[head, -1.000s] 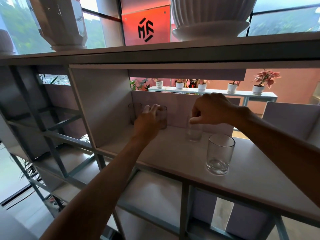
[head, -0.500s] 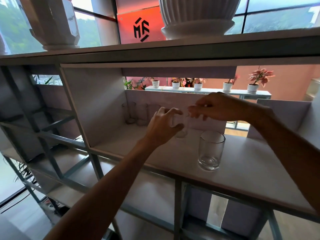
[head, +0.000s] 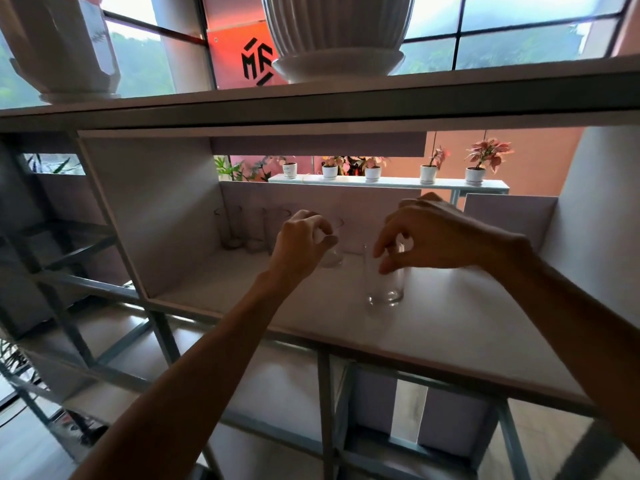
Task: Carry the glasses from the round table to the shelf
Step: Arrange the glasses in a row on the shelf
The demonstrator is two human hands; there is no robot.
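Since before, our right grip (head: 433, 237) has dropped to pinch the rim of the front glass (head: 384, 289) on the shelf (head: 450, 327) while our left grip (head: 301, 240), curled round a second glass (head: 334, 259), places it by the back row (head: 242, 230); a steady lift likely follows.

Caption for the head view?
Left hand holds the rear glass; right hand grips the front glass on the shelf.
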